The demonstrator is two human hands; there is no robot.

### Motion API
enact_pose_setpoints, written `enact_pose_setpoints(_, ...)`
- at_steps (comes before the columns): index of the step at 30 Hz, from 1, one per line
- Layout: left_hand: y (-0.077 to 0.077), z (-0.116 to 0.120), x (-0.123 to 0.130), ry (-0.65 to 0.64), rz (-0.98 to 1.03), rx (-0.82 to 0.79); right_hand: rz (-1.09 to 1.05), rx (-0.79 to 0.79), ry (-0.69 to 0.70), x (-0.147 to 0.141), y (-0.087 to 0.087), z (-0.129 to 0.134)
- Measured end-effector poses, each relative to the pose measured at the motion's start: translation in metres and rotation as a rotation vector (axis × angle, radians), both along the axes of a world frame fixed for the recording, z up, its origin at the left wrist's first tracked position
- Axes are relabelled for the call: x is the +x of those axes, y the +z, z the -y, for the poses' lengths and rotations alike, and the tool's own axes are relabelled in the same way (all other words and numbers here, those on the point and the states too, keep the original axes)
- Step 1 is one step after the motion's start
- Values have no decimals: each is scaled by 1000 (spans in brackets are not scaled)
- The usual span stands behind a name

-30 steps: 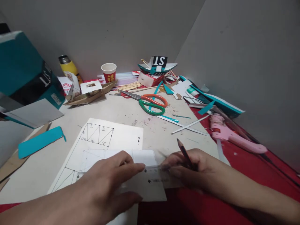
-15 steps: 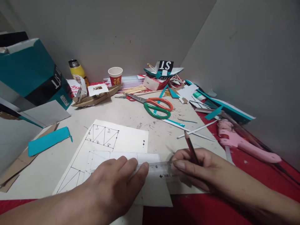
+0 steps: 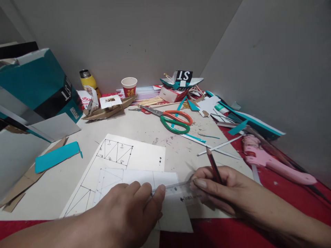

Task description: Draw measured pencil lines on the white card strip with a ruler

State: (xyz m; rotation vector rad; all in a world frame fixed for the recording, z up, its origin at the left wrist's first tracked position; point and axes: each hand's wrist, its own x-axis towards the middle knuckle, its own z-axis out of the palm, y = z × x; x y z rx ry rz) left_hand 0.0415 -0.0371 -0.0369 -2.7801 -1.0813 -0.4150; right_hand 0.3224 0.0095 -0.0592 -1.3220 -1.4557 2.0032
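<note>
The left hand (image 3: 134, 205) pinches the ruler (image 3: 176, 191), which lies over the white sheet (image 3: 165, 178). At the ruler's right end, the right hand (image 3: 219, 187) has fingers closed around it and the pencil (image 3: 213, 164). Even, flat pressure should prevent slipping.

teal box (image 3: 24, 77): ST | black panel (image 3: 184, 79): ST, upside down | paper cup (image 3: 129, 83): 福 | ruler (image 3: 179, 189) — print apparently too blurred

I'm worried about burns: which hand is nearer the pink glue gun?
Right. The right hand, holding a pencil, is left of the glue gun; the left hand, on the ruler, is much farther left.
</note>
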Motion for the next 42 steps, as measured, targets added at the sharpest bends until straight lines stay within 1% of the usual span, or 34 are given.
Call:
enact_pose_setpoints(3, 1, 0, 0, -4, -1, -11, -53, -55, 16, 0, 2, -2)
enact_pose_setpoints(8, 1, 0, 0, -8, -3, -15, -37, -82, 40, -2, 5, -3)
enact_pose_setpoints(11, 0, -1, -1, 4, 6, 1, -2, -81, 61, -3, 6, -3)
enact_pose_setpoints(18, -5, -7, -6, 27, 14, -39, 6, -61, 35, -7, 11, -3)
enact_pose_setpoints(21, -2, -8, -5, 20, 0, -34, -23, -71, 42, -7, 10, -3)
enact_pose_setpoints(24, 2, -8, -3, -27, -67, -40, -21, -85, 21, -8, 10, -4)
enact_pose_setpoints(27, 3, -4, -3, -50, -104, -23, 2, -85, -21, -9, 10, -4)
enact_pose_setpoints(30, -1, 0, -4, -69, -80, 30, -7, -71, -50, -9, 10, -3)
enact_pose_setpoints(33, -1, 1, -4, -75, -74, 59, -21, -50, -32, -10, 12, -4)
enact_pose_setpoints(36, 3, -1, -4, -99, -105, 42, -14, -27, -19, -10, 17, -5)
enact_pose_setpoints(39, 6, -3, -4, -66, -78, 74, 7, -38, -6, -11, 22, -4)
enact_pose_setpoints(42, 3, -2, -6, -70, -88, 70, 5, -30, 2, -12, 23, -2)
